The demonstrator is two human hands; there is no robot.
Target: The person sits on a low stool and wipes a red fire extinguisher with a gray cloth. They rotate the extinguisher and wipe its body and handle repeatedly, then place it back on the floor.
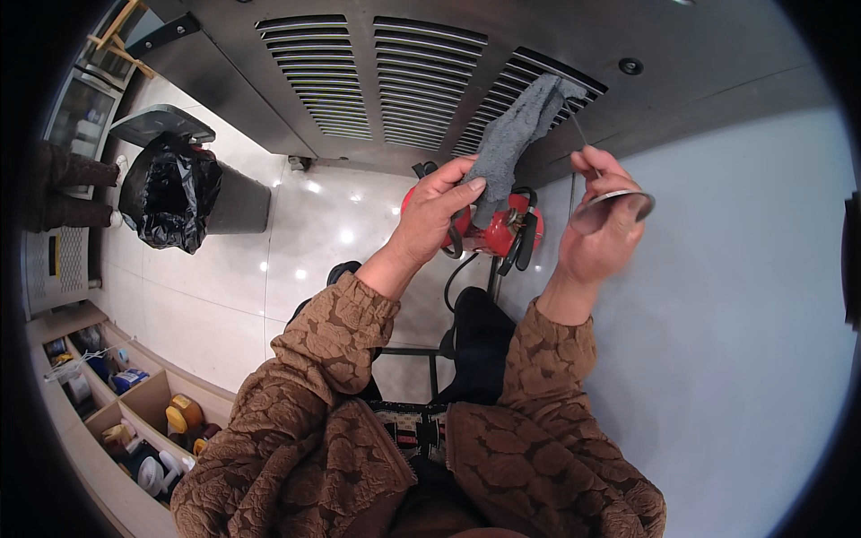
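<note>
My left hand [437, 212] pinches the lower end of a grey cloth [511, 134] between thumb and fingers. The cloth's upper end lies against the right vent grille [494, 111] of a stainless-steel panel. In my right hand [599, 235] is a thin metal rod [577, 124], whose far end meets the cloth at the grille. A round metal disc [615, 202], edge towards me, rests at the thumb of that hand; whether it joins the rod I cannot tell. Red fire extinguishers [501, 232] with black handles stand on the floor below the cloth.
To the left stand a grey bin with a black bag [171, 188] and a person's legs [81, 185]. A wooden compartment tray [144, 397] holds bottles and small items at lower left. A pale wall [726, 269] rises close on the right. My dark shoe [474, 309] is near the extinguishers.
</note>
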